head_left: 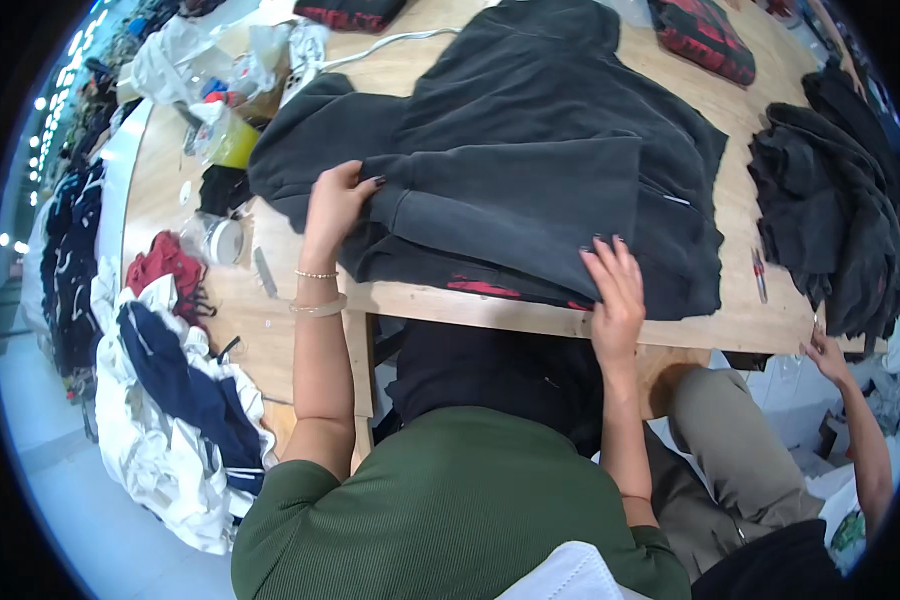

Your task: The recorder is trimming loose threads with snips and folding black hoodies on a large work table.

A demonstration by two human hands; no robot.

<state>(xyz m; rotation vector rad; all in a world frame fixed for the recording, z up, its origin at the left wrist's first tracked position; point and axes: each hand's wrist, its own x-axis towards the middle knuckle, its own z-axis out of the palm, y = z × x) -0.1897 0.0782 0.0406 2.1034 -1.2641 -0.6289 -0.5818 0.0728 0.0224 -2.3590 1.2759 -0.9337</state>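
I see a dark grey hoodie (545, 110) spread on the wooden surface (270, 340) in front of the wearer, its hood pointing away and one sleeve (520, 195) laid across the body. The left hand (338, 205) bends its fingers over the cloth at the sleeve's left end; with the tips partly tucked from my view, I cannot tell whether its grip pinches or only presses. The right hand (618, 290) rests with fingers extended on the sleeve's right end, pinching nothing. To my right, a red-handled tool (760, 275) lies between the hoodie and a heap of dark clothes (830, 200). Another person's hand (827, 355) is near the surface's edge.
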